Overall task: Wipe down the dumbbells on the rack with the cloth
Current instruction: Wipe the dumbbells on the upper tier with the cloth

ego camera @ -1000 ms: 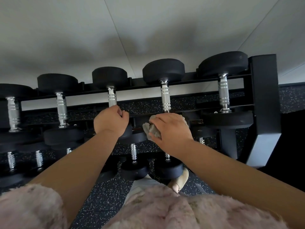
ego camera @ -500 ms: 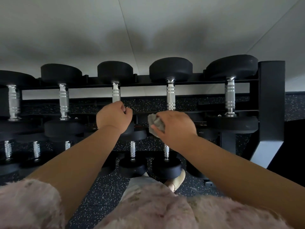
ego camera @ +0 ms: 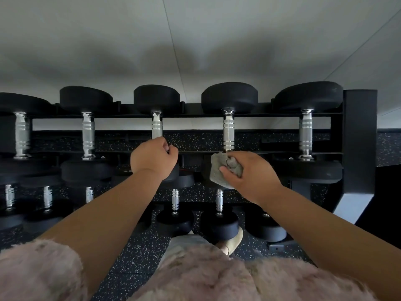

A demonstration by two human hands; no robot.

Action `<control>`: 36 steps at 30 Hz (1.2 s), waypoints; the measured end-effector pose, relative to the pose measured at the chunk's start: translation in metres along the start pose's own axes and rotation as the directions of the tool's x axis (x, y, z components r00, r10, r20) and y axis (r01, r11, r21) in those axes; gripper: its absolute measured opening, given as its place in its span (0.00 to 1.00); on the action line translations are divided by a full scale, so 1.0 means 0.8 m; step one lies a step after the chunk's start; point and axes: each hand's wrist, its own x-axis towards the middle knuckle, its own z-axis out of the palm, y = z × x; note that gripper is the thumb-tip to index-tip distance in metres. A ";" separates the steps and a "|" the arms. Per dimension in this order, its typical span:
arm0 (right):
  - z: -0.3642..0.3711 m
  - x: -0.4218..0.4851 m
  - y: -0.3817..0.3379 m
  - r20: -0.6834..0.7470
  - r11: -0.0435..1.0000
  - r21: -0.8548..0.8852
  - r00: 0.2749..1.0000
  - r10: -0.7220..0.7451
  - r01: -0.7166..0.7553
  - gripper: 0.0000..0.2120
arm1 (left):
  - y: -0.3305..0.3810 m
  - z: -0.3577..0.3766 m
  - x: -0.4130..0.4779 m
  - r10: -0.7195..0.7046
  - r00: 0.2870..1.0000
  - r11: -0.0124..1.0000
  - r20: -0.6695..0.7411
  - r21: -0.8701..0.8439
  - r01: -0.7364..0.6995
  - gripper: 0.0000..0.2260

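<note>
Several black dumbbells with chrome handles lie across the top tier of a black rack. My left hand grips the near end of the third dumbbell's handle, its fingers curled round it. A bunched grey cloth is held in my right hand against the near head of the fourth dumbbell, just below its chrome handle. That near head is mostly hidden by hand and cloth.
A fifth dumbbell sits to the right, beside the rack's upright post. Smaller dumbbells fill the lower tier. Speckled rubber floor lies below, and a pale wall stands behind the rack.
My right hand has turned so more of the cloth shows on its left side. My left hand stays on the third dumbbell. The camera has tilted a little.
</note>
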 end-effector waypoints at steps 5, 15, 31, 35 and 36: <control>0.018 0.023 -0.037 0.045 0.956 -0.275 0.995 -0.092 0.101 0.19 | 0.001 0.000 0.000 -0.010 1.000 1.000 0.000 0.011 0.010 0.11; -0.029 0.002 0.013 0.029 0.897 0.284 0.939 0.344 -0.337 0.15 | 0.001 -0.002 -0.001 -0.007 1.000 1.000 0.006 0.006 0.007 0.11; -0.008 0.104 0.012 0.328 0.924 -0.119 0.864 0.381 -0.363 0.25 | 0.002 -0.003 -0.001 -0.011 0.999 1.000 0.030 0.012 0.011 0.12; -0.005 0.124 0.008 0.146 0.891 0.131 0.898 0.416 -0.434 0.21 | 0.004 -0.005 0.000 -0.010 0.999 1.000 0.036 0.021 0.009 0.11; -0.007 0.127 0.003 0.086 0.880 0.205 0.903 0.421 -0.429 0.19 | 0.004 -0.005 0.000 -0.011 0.999 1.000 0.040 0.024 0.010 0.11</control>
